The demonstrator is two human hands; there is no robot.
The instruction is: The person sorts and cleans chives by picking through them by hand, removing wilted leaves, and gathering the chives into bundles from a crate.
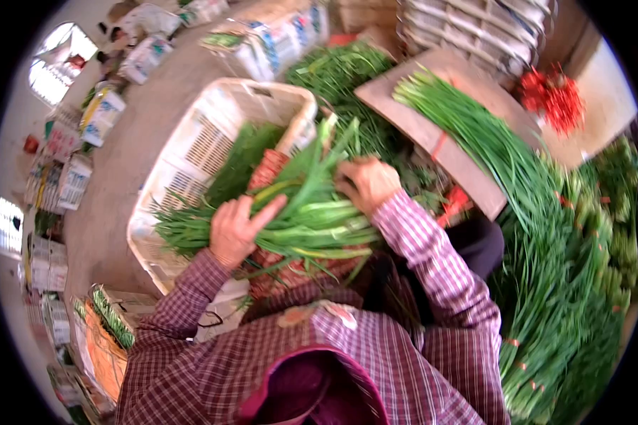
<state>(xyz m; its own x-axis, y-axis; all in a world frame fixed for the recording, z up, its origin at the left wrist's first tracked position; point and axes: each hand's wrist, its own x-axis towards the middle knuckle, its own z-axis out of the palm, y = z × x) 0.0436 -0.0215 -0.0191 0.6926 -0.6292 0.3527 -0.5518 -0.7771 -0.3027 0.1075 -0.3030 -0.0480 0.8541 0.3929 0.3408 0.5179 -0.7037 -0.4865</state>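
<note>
Green ribbony stalks (326, 216) are draped across the near right edge of one perforated plastic basket (191, 152), pressed by one left hand (235, 228), forefinger extended, met by one curled right hand (368, 183), pinch unclear. One red-tied bundle (468, 124) is laid past one flat board's right edge; dull floor (110, 191) is seen beyond.

- We can read no word, number, brand or sign anywhere.
- Just before 12 o'clock, we see blue marks on a white box (290, 41), too blurred to read.
- Toward 10 o'clock, we find similar coloured marks on a smaller pale container (103, 117); we cannot make them out.
</note>
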